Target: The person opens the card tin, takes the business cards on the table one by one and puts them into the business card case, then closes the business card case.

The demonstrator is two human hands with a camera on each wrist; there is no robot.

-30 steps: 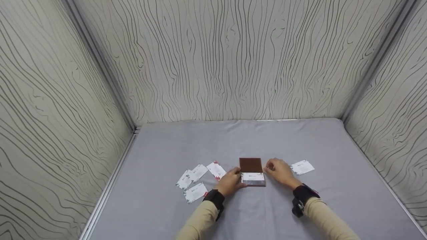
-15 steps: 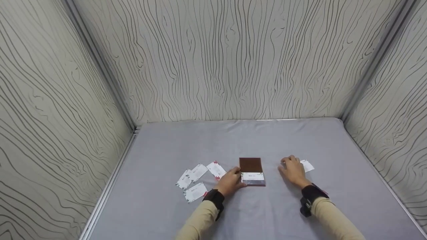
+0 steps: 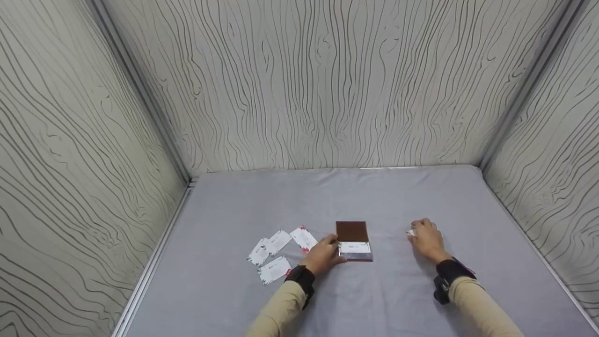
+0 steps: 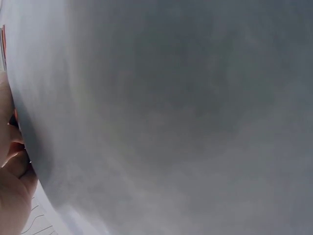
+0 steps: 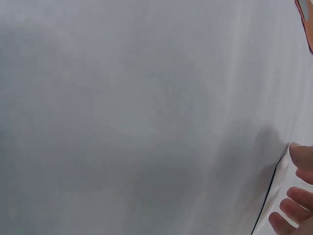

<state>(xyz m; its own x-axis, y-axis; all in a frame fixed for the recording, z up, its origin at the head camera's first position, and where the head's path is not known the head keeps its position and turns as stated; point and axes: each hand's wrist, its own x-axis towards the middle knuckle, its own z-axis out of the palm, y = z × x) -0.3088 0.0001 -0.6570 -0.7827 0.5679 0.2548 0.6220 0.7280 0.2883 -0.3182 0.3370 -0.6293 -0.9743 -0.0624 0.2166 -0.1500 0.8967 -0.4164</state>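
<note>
My left hand (image 3: 323,256) grips the left edge of an open brown card holder (image 3: 352,231) lying on the table. A white printed card (image 3: 354,247) sits in the holder's lower, clear pocket. In the left wrist view only curled fingers (image 4: 18,164) show at the left edge. Off to the right, my right hand (image 3: 427,239) pinches another white card (image 5: 286,182), its thumb at the card's edge and its fingers bent over the face. That hand hides most of this card in the head view, leaving one small corner visible.
Left of the holder lie several loose white cards (image 3: 274,270) with printed borders, two of them overlapping. One card with red corners (image 3: 303,238) lies close by my left hand. Grey cloth (image 3: 262,201) covers the table, and patterned panels (image 3: 299,93) rise around it.
My right hand has moved right, away from the holder, to the loose card and taken hold of it. The left hand and the holder have stayed in place.
</note>
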